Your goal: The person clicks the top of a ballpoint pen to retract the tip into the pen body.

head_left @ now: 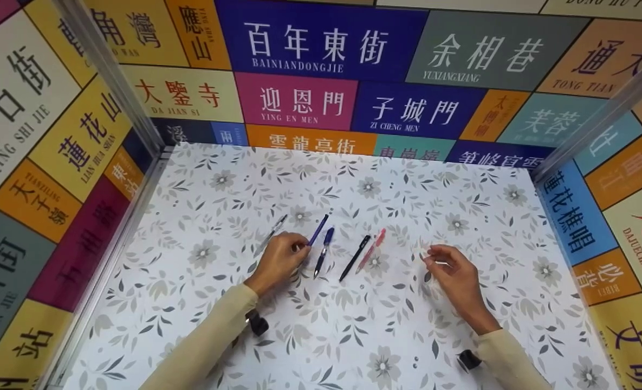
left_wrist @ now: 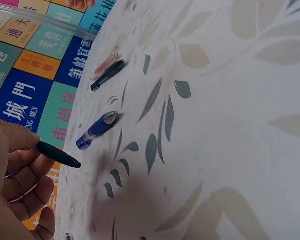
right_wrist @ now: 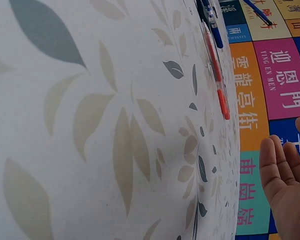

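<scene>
My left hand point(head_left: 280, 259) pinches a slim blue-purple pen point(head_left: 318, 229) between thumb and fingers. In the left wrist view, the held pen point(left_wrist: 59, 154) looks dark and stands off the tabletop, its tapered end free. Just right of that hand lies a blue pen with a clear barrel point(head_left: 324, 253). Beyond it are a black pen point(head_left: 355, 257) and a pink pen point(head_left: 371, 250), side by side. A clear grey pen point(head_left: 275, 229) lies behind the left hand, partly hidden. My right hand point(head_left: 455, 273) holds nothing, fingers loosely bent, right of the pink pen.
A white floral-patterned cloth point(head_left: 321, 336) covers the table. Panels with coloured street-name blocks point(head_left: 321, 38) stand along the back and both sides, with metal corner posts point(head_left: 112, 70) between them.
</scene>
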{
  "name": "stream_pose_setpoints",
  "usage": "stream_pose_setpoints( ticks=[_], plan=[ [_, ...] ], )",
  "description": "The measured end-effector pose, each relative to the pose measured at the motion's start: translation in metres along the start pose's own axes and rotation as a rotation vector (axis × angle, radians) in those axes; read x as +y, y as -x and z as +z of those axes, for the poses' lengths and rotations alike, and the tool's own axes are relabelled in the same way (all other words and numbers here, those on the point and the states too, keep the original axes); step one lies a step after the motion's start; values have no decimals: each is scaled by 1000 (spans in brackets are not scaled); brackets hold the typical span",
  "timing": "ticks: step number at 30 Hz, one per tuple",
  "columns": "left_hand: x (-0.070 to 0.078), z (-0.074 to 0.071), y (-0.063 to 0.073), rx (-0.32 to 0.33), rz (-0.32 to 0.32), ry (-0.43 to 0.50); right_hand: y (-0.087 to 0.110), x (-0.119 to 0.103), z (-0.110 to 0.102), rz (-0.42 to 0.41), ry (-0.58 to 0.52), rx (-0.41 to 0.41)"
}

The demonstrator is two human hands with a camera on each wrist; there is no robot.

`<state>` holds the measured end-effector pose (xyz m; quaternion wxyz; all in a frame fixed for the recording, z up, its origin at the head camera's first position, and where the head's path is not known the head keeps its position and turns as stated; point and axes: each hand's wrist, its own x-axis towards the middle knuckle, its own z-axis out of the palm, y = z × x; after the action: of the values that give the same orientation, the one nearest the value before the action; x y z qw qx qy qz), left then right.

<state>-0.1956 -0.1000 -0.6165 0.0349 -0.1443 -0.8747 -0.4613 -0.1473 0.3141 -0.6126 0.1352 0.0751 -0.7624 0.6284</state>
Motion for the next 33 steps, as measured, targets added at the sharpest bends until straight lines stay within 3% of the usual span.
stream_pose_setpoints(
  ticks=[10, 27, 33],
  plan=[
    [-14, 3, 2, 14, 62, -102, 4, 4, -6, 26, 39, 4],
    [-44, 9, 0, -6, 10, -32, 6, 3, -8, 67, 19, 17],
    [-48, 10, 0, 1, 19, -75, 7, 3, -8, 67, 11, 30]
  ],
)
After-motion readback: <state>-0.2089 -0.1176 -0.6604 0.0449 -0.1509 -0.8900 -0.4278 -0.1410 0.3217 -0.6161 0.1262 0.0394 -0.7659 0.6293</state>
